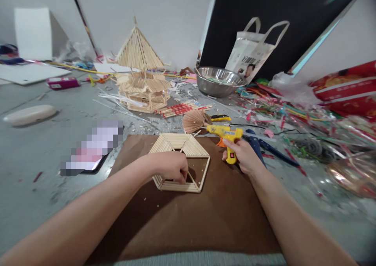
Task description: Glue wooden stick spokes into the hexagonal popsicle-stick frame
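A flat hexagonal frame of pale wooden sticks (179, 142) lies on a brown sheet (182, 215). My left hand (172, 166) rests on its lower left part, fingers curled and pinching inside the frame's open middle. My right hand (242, 156) is wrapped round the handle of a yellow glue gun (225, 133), which sits just right of the frame with its nozzle pointing left. A fan-shaped piece of sticks (194, 121) lies just beyond the frame.
A stick-built pavilion model (141, 76) stands at the back. Loose red-banded sticks (182, 108), a steel bowl (219, 82), a white tote bag (254, 49), blue scissors (270, 148) and coloured scraps crowd the right. A blurred phone (91, 148) and a white oval object (29, 114) lie left.
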A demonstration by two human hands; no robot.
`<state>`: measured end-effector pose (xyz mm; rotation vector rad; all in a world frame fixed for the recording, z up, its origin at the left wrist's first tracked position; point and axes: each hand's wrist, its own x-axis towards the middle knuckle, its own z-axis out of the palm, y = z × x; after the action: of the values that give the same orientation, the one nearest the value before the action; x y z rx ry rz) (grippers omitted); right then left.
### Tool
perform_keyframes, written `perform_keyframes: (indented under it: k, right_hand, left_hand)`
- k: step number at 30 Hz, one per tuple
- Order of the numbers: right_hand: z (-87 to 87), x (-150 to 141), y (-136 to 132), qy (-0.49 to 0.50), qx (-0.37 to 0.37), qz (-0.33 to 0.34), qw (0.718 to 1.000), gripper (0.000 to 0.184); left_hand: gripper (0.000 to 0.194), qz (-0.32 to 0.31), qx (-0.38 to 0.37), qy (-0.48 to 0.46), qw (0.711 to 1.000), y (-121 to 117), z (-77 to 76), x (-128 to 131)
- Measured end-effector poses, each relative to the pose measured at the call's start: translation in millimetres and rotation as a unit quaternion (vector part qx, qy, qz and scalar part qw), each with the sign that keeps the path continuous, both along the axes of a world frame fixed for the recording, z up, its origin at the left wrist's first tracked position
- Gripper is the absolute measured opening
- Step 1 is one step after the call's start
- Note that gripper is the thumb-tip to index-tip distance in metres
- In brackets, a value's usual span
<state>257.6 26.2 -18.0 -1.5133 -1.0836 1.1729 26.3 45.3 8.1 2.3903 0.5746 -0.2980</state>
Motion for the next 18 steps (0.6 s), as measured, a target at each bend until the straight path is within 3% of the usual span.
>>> perform_keyframes:
  k: [18]
  right_hand:
    - [-0.3, -0.3, 0.0, -0.003, 0.002, 0.0, 1.0, 0.024]
  left_hand:
    - [0.021, 0.002, 0.002, 0.007, 1.0, -0.5, 0.0, 0.9]
